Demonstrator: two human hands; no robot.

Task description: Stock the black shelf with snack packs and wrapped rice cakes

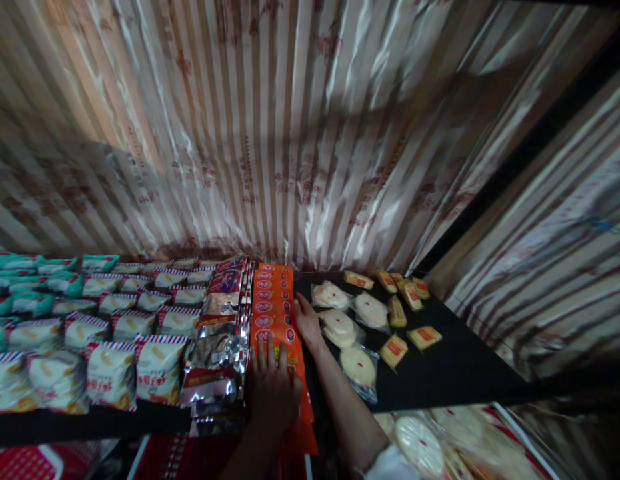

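My left hand [276, 383] lies with its fingers spread on an overlapping row of orange packets [273, 287], which carry repeated round logos. Against the right side of that row rests my right hand [309, 325], its fingers stretched out along the edge. Silver and dark red foil packets [221, 327] stand in a stack touching the orange row on the left. To the right of my hands, flat round white cakes in clear wrappers [359, 365] lie on the black shelf [455, 367].
White snack bags [110, 373] and green bags [33, 303] stand in rows at the left. Several small yellow packets [424, 337] lie scattered at the right. Below the shelf are a crate of round cakes [420, 443] and a red basket [65, 463]. A striped plastic sheet [270, 133] hangs behind.
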